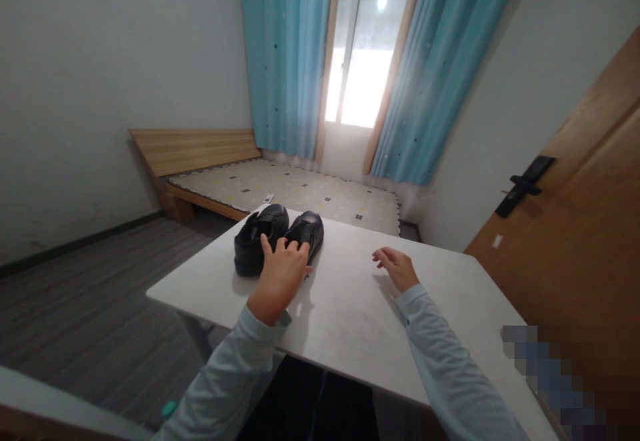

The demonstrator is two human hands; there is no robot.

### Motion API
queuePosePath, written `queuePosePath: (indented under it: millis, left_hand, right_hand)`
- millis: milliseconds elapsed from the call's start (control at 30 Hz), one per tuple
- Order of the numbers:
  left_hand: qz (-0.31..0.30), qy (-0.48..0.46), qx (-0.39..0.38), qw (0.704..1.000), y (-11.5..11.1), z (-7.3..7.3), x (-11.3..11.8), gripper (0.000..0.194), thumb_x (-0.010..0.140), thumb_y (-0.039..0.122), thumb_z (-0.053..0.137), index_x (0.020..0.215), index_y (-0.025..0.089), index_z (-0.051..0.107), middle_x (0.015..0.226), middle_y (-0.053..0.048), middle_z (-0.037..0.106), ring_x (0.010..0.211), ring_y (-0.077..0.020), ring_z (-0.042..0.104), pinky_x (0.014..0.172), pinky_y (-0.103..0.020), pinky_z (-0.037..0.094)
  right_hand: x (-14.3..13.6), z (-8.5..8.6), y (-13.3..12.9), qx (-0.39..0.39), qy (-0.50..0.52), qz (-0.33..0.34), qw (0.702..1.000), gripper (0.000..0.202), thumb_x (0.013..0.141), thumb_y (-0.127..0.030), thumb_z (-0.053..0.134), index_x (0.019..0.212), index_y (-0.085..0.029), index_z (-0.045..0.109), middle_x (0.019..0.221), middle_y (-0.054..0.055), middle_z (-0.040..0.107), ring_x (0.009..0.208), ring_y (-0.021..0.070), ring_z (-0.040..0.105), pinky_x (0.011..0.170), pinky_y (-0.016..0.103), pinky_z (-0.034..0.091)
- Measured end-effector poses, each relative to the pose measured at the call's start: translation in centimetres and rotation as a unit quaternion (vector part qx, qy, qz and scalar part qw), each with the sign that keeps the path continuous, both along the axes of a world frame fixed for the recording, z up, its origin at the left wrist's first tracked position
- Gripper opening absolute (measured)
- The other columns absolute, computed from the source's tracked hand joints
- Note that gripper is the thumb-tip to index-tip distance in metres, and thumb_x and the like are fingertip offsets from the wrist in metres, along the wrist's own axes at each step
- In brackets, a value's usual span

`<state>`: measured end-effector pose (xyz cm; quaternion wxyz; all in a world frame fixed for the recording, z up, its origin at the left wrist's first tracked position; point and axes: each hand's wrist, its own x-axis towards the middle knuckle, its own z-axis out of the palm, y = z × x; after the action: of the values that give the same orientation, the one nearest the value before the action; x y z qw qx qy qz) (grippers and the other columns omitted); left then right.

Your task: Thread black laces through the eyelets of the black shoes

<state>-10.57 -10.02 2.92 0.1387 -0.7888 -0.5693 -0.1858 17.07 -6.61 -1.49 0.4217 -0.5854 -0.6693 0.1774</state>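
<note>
A pair of black shoes stands side by side on the white table [345, 307], toes pointing away from me: the left shoe [247, 247] and the right shoe [311, 227]. My left hand [285, 274] is at the back of the right shoe, fingers bent over its opening and thumb along its right side. It covers most of that heel, and its little finger reaches close to the left shoe. Over the table to the right hovers my right hand [397, 267], loosely curved, fingers slightly apart and holding nothing.
Beyond the table is a bed [300, 184] with a patterned mattress and a wooden headboard [200, 147]; a small white object [269, 198] lies on it. Blue curtains [290, 54] flank a bright window [363, 61]. A wooden door [580, 207] with a black handle [525, 185] is close on the right.
</note>
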Motion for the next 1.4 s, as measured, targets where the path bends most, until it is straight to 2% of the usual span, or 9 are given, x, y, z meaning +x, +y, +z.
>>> queuePosePath:
  millis: [133, 267, 467, 633, 800, 900, 1000, 1200, 1400]
  left_hand:
    - [-0.016, 0.020, 0.034, 0.999, -0.9, 0.2, 1.9, 0.031, 0.074, 0.036, 0.066, 0.100, 0.019, 0.060, 0.100, -0.010, 0.061, 0.112, -0.0341, 0.045, 0.098, -0.071, 0.013]
    - [-0.102, 0.030, 0.024, 0.994, -1.6, 0.9, 4.1, 0.029, 0.075, 0.036, 0.064, 0.098, 0.019, 0.059, 0.100, -0.009, 0.061, 0.111, -0.0313, 0.047, 0.099, -0.066, 0.018]
    - [-0.259, 0.066, -0.056, 0.962, 0.2, 1.4, 6.9, 0.026, 0.081, 0.034, 0.058, 0.101, 0.017, 0.058, 0.096, -0.009, 0.062, 0.091, -0.0217, 0.059, 0.084, -0.039, 0.045]
    - [-0.289, 0.078, -0.059, 0.952, 2.9, 0.3, 8.7, 0.023, 0.083, 0.032, 0.055, 0.102, 0.018, 0.058, 0.095, -0.009, 0.063, 0.088, -0.0209, 0.061, 0.073, -0.031, 0.048]
    - [-0.292, 0.074, -0.079, 0.950, 4.4, -2.2, 9.5, 0.021, 0.085, 0.028, 0.052, 0.103, 0.018, 0.058, 0.096, -0.009, 0.062, 0.090, -0.0202, 0.061, 0.073, -0.030, 0.048]
    - [-0.290, 0.080, -0.097, 0.949, 4.8, -3.4, 9.5, 0.021, 0.084, 0.026, 0.054, 0.103, 0.019, 0.058, 0.096, -0.008, 0.063, 0.089, -0.0202, 0.061, 0.072, -0.030, 0.047]
    - [-0.267, 0.075, -0.076, 0.958, 4.8, -3.5, 9.3, 0.020, 0.084, 0.025, 0.052, 0.102, 0.018, 0.058, 0.096, -0.009, 0.063, 0.091, -0.0213, 0.059, 0.077, -0.034, 0.045]
    - [-0.109, -0.006, 0.041, 0.993, 4.0, -1.5, 8.2, 0.019, 0.086, 0.017, 0.044, 0.098, 0.015, 0.059, 0.097, -0.012, 0.060, 0.101, -0.0235, 0.050, 0.096, -0.045, 0.030]
    - [0.020, -0.060, 0.084, 0.994, 3.4, -1.0, 7.3, 0.025, 0.087, 0.016, 0.038, 0.099, 0.014, 0.060, 0.100, -0.014, 0.057, 0.103, -0.0277, 0.045, 0.094, -0.049, 0.030]
  right_hand:
    - [0.2, -0.1, 0.1, 0.016, -0.013, 0.002, 1.000, 0.028, 0.077, -0.040, 0.052, 0.070, -0.017, 0.066, 0.070, 0.006, 0.070, 0.059, 0.0163, 0.064, 0.060, 0.028, 0.050]
    - [0.3, -0.3, 0.3, 0.037, -0.033, -0.022, 0.999, 0.022, 0.071, -0.037, 0.059, 0.070, -0.018, 0.068, 0.065, 0.005, 0.069, 0.057, 0.0173, 0.063, 0.059, 0.029, 0.050]
    - [0.2, -0.1, 0.1, 0.052, -0.041, -0.025, 0.997, 0.018, 0.071, -0.035, 0.060, 0.070, -0.019, 0.068, 0.067, 0.004, 0.070, 0.057, 0.0163, 0.063, 0.060, 0.029, 0.051]
    - [0.0, 0.1, 0.0, 0.053, -0.039, -0.018, 0.998, 0.015, 0.071, -0.033, 0.059, 0.070, -0.020, 0.068, 0.067, 0.003, 0.070, 0.057, 0.0158, 0.063, 0.060, 0.029, 0.051]
    - [0.1, -0.1, 0.1, 0.047, -0.039, -0.009, 0.998, 0.011, 0.070, -0.027, 0.059, 0.072, -0.020, 0.067, 0.068, 0.002, 0.070, 0.058, 0.0156, 0.063, 0.061, 0.029, 0.052]
    - [0.1, -0.2, 0.2, 0.035, -0.035, -0.004, 0.999, 0.011, 0.070, -0.023, 0.058, 0.073, -0.020, 0.067, 0.068, 0.003, 0.070, 0.059, 0.0160, 0.064, 0.061, 0.030, 0.052]
    - [0.0, -0.3, 0.2, 0.029, -0.034, 0.004, 0.999, 0.012, 0.070, -0.019, 0.056, 0.074, -0.020, 0.067, 0.069, 0.003, 0.070, 0.058, 0.0153, 0.064, 0.060, 0.029, 0.052]
    - [0.1, -0.6, 0.4, 0.024, -0.033, 0.006, 0.999, 0.016, 0.069, -0.017, 0.054, 0.076, -0.020, 0.068, 0.070, 0.002, 0.070, 0.057, 0.0141, 0.063, 0.059, 0.028, 0.052]
    - [0.3, -0.9, 0.5, 0.032, -0.034, 0.002, 0.999, 0.015, 0.071, -0.021, 0.053, 0.078, -0.020, 0.067, 0.078, 0.005, 0.070, 0.058, 0.0144, 0.063, 0.058, 0.028, 0.052]
